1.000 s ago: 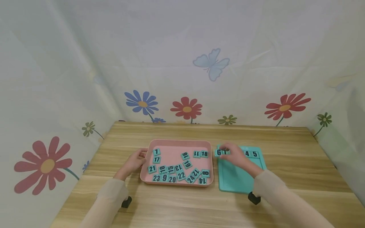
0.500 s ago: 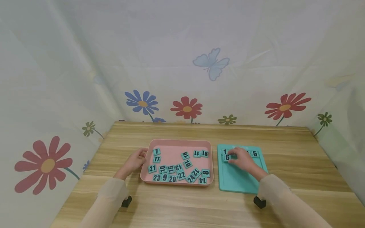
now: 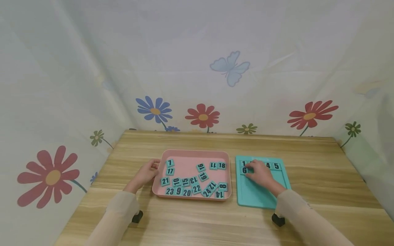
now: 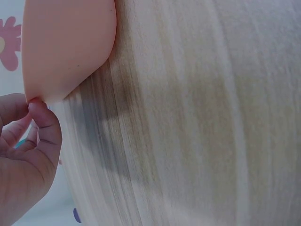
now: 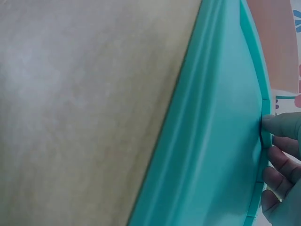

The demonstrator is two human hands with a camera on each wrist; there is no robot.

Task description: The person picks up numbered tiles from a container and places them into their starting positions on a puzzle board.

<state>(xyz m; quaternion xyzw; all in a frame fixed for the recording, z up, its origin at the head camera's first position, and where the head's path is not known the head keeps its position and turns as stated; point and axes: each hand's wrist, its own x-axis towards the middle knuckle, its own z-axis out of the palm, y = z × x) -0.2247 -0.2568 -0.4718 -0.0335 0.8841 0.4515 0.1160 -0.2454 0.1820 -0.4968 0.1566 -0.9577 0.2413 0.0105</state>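
Observation:
My left hand [image 3: 145,175] pinches the left rim of a pink tray [image 3: 184,159]; in the left wrist view, thumb and fingers meet on the edge of the tray [image 4: 70,42]. Loose turquoise number tiles lie in the tray. To its right lies a turquoise board [image 3: 261,196] with a raised border. Over its upper part, my right hand [image 3: 261,173] holds the number 6 tile [image 3: 244,170] at the left border, just below the number 1 tile [image 3: 243,163]. Tiles 4 [image 3: 268,166] and 5 [image 3: 276,166] sit in the top row; my hand mostly hides those between.
Both tray and board rest on a wood-grain table [image 3: 197,222]. Behind it hangs a pale cloth [image 3: 172,68] printed with flowers and a butterfly. Bare tabletop shows in front of the tray.
My right hand has brought the number 6 tile from beyond the board's upper left edge to the spot under number 1, where it now sits lower. The left hand keeps its place.

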